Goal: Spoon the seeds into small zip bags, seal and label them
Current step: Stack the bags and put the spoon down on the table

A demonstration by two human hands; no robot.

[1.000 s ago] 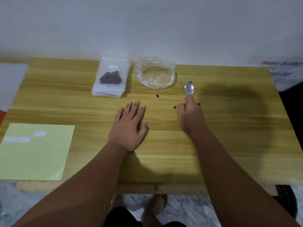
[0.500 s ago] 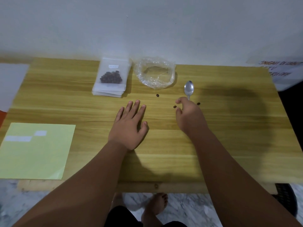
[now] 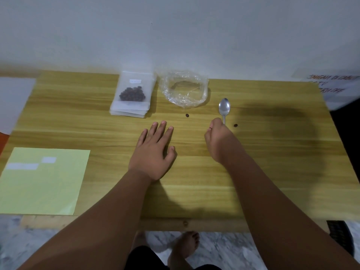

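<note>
My left hand [image 3: 153, 151] lies flat and open on the wooden table [image 3: 272, 172], holding nothing. My right hand [image 3: 220, 141] has its fingers curled, and its fingertips pinch a small brown loose seed [image 3: 210, 129]. A metal spoon [image 3: 224, 109] lies just beyond that hand. Its handle runs under the knuckles, and I cannot tell whether it is held too. Two other loose seeds [image 3: 187, 115] [image 3: 235, 125] lie on the table. At the back, a stack of small zip bags [image 3: 129, 110] has a labelled top bag holding dark seeds [image 3: 132, 93]. Beside it sits a crumpled clear plastic bag [image 3: 185, 88].
A light green sheet [image 3: 42, 184] with white labels [image 3: 22, 166] lies at the front left corner. White paper [image 3: 13, 102] hangs off the left edge, and a paper with handwriting [image 3: 335, 84] is at the back right. A wall bounds the table's far side. Bare feet show below the front edge.
My right hand's fingers shifted left from the spoon handle onto the loose seed that lay beside them. The spoon stayed in place. My left hand has not moved.
</note>
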